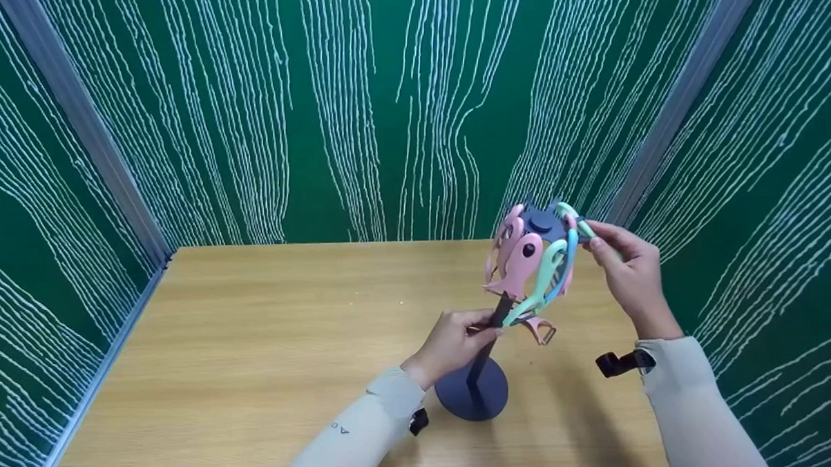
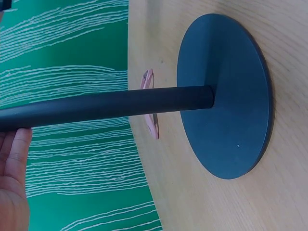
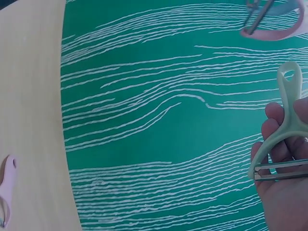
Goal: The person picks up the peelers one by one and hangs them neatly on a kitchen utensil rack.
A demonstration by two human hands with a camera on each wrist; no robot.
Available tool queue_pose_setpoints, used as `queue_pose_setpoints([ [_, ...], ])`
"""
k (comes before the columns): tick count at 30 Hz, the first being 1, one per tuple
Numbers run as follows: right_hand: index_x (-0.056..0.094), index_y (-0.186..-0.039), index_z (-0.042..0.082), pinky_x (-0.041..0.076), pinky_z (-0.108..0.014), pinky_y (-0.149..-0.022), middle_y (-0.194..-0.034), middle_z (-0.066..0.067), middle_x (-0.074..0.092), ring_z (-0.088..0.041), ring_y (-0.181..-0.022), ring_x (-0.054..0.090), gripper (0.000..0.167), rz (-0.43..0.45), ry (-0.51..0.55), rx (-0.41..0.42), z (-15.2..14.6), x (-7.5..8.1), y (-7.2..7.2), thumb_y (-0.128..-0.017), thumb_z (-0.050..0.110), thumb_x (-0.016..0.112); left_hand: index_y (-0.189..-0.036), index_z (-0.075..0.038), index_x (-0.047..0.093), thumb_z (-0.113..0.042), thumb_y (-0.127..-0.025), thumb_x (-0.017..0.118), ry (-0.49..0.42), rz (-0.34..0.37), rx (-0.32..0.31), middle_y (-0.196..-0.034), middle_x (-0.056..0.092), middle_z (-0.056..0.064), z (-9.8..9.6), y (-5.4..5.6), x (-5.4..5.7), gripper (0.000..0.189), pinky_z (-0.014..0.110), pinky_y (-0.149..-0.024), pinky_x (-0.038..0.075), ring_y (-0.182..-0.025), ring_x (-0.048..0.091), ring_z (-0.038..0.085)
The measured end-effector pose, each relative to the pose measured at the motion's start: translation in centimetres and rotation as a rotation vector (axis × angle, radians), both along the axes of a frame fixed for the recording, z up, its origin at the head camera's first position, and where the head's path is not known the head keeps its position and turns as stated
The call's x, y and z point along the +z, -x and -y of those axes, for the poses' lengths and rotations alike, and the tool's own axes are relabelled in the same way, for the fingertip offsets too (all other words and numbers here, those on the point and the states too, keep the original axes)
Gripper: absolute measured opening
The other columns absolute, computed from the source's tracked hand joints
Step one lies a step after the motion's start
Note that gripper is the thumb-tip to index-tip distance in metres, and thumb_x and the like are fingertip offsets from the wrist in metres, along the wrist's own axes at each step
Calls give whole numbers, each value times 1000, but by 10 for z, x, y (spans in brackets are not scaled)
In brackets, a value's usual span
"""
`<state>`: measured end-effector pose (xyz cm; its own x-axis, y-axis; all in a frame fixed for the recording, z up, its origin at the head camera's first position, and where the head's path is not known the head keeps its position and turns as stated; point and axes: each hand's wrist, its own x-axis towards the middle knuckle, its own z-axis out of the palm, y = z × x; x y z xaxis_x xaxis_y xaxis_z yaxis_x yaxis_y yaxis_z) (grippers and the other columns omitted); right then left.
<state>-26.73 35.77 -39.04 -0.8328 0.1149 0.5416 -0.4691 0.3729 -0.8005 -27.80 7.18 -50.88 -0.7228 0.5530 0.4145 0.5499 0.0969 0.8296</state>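
Observation:
A dark stand with a round base [image 1: 470, 400] stands on the table, its pole [image 2: 120, 103] rising to a hooked top [image 1: 544, 224]. My left hand [image 1: 453, 340] grips the pole partway up, just under the hanging tools. Beside the top, my right hand [image 1: 628, 265] pinches a mint-green Y-shaped peeler [image 3: 288, 115], whose metal blade lies across the fingers in the right wrist view. Around the top hang several pastel tools, among them a pink fish-shaped one [image 1: 523, 261] with a black oval, a green-handled one [image 1: 547, 276] and a blue-handled one [image 1: 569, 256].
A pink peeler [image 1: 541, 330] lies on the wooden table [image 1: 280, 339] behind the pole. Green walls [image 1: 405, 122] with white wavy lines close in the back and both sides, with grey posts [image 1: 661, 124] at the corners.

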Motion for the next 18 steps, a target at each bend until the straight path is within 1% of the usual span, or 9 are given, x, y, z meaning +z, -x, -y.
queue_pose_setpoints([
  [1,72,-135,-3,58,-14,-89,-114,7,79,-9,-99,72,30,3,12,8,0,2,-1,-113,12,58,-132,-4,77,-13,-107,71,0,4,1,-118,83,13,0,0,0,27,19,-88,63,-102,82,22],
  [3,71,-136,-4,58,-14,-90,-116,2,79,-9,-100,72,31,6,58,39,0,6,-2,-113,13,58,-131,-5,78,-14,-107,71,1,7,4,-118,83,13,0,0,-1,27,20,-89,63,-102,82,19],
  [5,71,-136,-5,58,-15,-95,-118,-3,80,-10,-102,74,32,4,108,76,1,10,-3,-113,13,59,-131,-6,78,-15,-107,71,-1,15,4,-118,83,12,0,0,-1,27,20,-90,63,-102,82,17],
  [8,71,-135,-6,57,-18,-104,-118,-7,81,-13,-106,75,33,0,156,107,2,16,-3,-113,14,59,-131,-7,78,-15,-107,71,2,21,3,-119,83,11,0,0,0,27,20,-91,63,-103,81,13],
  [10,72,-135,-5,55,-19,-105,-116,-6,81,-14,-106,75,33,0,160,104,3,20,-4,-113,15,60,-131,-7,78,-15,-107,71,5,19,3,-119,83,11,0,1,0,27,20,-91,63,-103,80,10],
  [13,72,-135,-5,54,-21,-106,-115,-5,82,-14,-106,75,33,-7,159,102,5,25,-4,-113,16,60,-131,-7,78,-15,-107,71,6,11,4,-119,83,10,1,1,0,27,20,-91,63,-102,80,10],
  [16,72,-134,-7,56,-20,-105,-113,-3,82,-15,-105,76,32,-23,164,112,7,30,-4,-112,14,59,-131,-6,79,-15,-107,71,7,4,3,-118,83,10,1,0,1,27,20,-91,63,-102,80,10],
  [18,72,-133,-7,58,-19,-102,-112,-4,82,-15,-104,76,31,-31,158,119,7,32,-3,-112,12,59,-131,-7,79,-16,-107,71,8,8,1,-119,83,10,1,0,0,27,20,-91,63,-102,80,11],
])
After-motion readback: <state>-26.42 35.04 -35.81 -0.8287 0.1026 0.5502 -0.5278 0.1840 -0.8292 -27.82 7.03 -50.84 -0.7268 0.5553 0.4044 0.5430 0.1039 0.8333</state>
